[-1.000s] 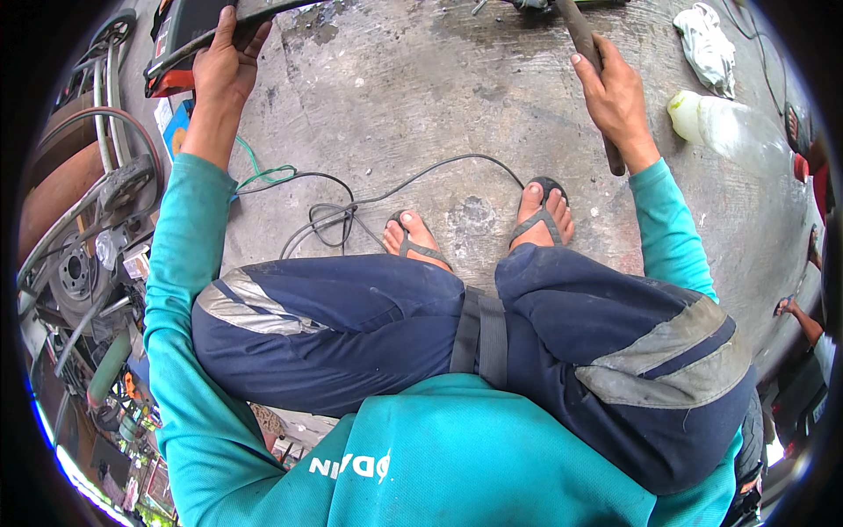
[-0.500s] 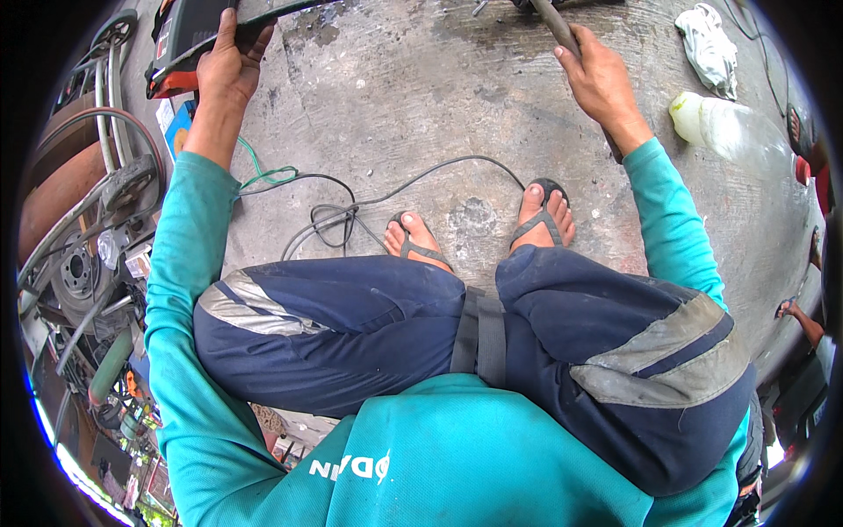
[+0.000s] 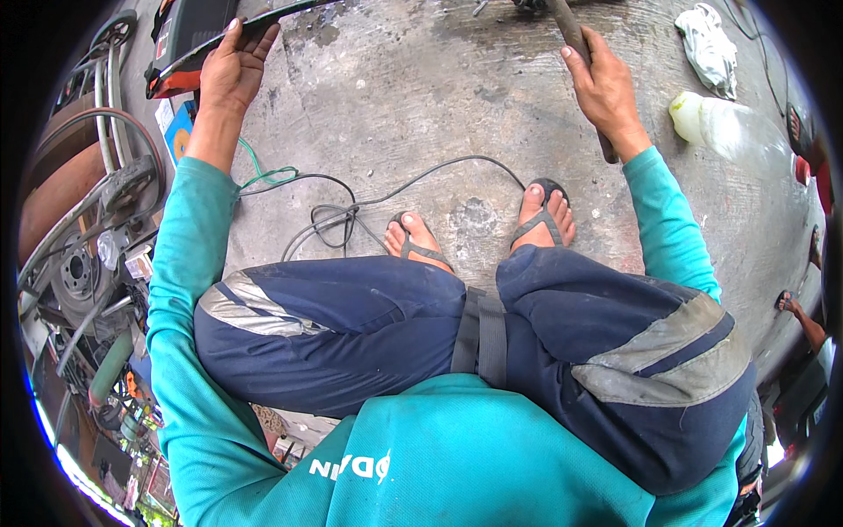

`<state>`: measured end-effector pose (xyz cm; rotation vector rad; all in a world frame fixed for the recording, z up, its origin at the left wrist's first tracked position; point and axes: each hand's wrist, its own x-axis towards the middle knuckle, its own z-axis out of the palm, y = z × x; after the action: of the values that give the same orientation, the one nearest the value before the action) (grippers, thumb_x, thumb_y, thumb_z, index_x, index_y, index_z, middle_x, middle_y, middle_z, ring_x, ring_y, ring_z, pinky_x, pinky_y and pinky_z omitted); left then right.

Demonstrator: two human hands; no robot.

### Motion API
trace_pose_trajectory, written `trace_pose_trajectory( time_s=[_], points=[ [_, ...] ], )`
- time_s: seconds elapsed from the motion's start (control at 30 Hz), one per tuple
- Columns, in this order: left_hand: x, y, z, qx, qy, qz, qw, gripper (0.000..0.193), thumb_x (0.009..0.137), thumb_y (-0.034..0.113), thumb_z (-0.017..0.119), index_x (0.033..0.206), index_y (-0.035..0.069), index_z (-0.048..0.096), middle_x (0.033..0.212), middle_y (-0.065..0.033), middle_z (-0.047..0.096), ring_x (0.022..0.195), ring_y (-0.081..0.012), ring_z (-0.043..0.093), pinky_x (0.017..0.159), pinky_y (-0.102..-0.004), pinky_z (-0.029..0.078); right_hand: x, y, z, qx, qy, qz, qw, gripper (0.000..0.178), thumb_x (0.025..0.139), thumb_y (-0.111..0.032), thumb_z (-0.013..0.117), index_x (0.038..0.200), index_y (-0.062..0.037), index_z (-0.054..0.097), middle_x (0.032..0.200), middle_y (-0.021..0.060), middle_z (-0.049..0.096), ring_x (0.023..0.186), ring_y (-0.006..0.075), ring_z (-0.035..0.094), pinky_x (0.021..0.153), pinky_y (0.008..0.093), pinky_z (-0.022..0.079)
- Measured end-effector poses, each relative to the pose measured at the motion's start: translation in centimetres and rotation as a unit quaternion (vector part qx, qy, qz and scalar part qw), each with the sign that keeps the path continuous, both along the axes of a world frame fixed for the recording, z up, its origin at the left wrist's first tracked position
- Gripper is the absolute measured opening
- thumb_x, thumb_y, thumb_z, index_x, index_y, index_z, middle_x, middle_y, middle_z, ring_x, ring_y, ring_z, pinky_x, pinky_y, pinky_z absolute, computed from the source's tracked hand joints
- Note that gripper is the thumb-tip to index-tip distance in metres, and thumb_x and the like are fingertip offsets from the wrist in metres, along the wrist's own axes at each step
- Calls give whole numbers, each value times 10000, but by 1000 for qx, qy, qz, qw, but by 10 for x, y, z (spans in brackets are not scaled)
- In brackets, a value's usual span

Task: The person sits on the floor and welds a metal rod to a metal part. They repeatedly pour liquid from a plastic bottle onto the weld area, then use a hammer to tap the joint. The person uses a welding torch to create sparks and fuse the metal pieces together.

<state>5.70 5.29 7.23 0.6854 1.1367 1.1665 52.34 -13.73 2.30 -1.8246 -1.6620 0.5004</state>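
Since the earlier frame, the right hand [image 3: 606,88] and its brown handle [image 3: 572,33] have tipped slightly rightward, while the left hand [image 3: 228,77] with the dark bar [image 3: 290,11] has come a touch nearer the body. Nearest, the black cable [image 3: 352,210] loops beside the sandalled feet [image 3: 537,211] and reaches the right one — a shifted step could snag it. Beyond the cable, to its right, the right fingers wrap the handle; should sweat or a knock loosen them, it could drop toward those bare toes (its far end is out of view). Beyond the cable's left stretch, the left thumb lies over the bar, fingers loosely apart; whether they pinch it, I cannot tell — a slack hold could let it twist. A green cord [image 3: 255,164] lies just beside the cable. Well right of the cable, a clear bottle [image 3: 738,132] could obstruct an outward forearm swing; farther beyond, a red-and-black case [image 3: 189,39] stands leftward, a white cloth [image 3: 705,48] rightward.
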Motion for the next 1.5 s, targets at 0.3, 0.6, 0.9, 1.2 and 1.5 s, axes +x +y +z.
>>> trace_pose_trajectory(
  time_s=[0.3, 0.6, 0.9, 1.2, 1.5],
  points=[
    [11, -6, 2, -10, 71, 62, 995, 264, 1037, 116, 632, 1150, -94, 518, 1160, -245, 662, 1097, -424, 699, 985, -541, 625, -3, 4, -15, 39, -36, 24, 998, 413, 1026, -307, 635, 1344, -52, 575, 967, 237, 716, 914, 440, 704, 780, 485, 540],
    [2, -7, -11, -34, 54, 62, 996, 277, 1037, 138, 638, 1145, -93, 528, 1142, -252, 671, 1097, -417, 700, 989, -534, 625, 1, 17, -27, 37, -73, 32, 996, 412, 1043, -329, 599, 1344, -50, 561, 987, 245, 712, 934, 467, 685, 803, 507, 530],
    [2, -8, -15, -46, 52, 61, 996, 336, 1038, 149, 638, 1180, -114, 483, 1189, -272, 643, 1107, -449, 687, 1010, -539, 612, -3, 19, -13, 28, -34, 30, 999, 403, 1043, -317, 595, 1329, -36, 561, 982, 258, 706, 928, 470, 683, 794, 515, 525],
    [-2, -10, -26, -72, 36, 83, 993, 309, 1041, 170, 638, 1142, -90, 505, 1171, -261, 642, 1122, -446, 678, 1001, -523, 625, 0, 22, -7, -2, -24, 28, 999, 411, 1033, -320, 613, 1312, -21, 570, 949, 259, 703, 904, 460, 684, 779, 507, 521],
    [-6, -12, -32, -84, 42, 79, 992, 284, 1040, 181, 642, 1115, -69, 529, 1134, -242, 665, 1077, -421, 705, 955, -504, 649, -5, 20, 4, -24, 2, 26, 999, 398, 1031, -308, 613, 1318, -35, 564, 1005, 258, 704, 939, 465, 681, 795, 516, 527]
  ],
)
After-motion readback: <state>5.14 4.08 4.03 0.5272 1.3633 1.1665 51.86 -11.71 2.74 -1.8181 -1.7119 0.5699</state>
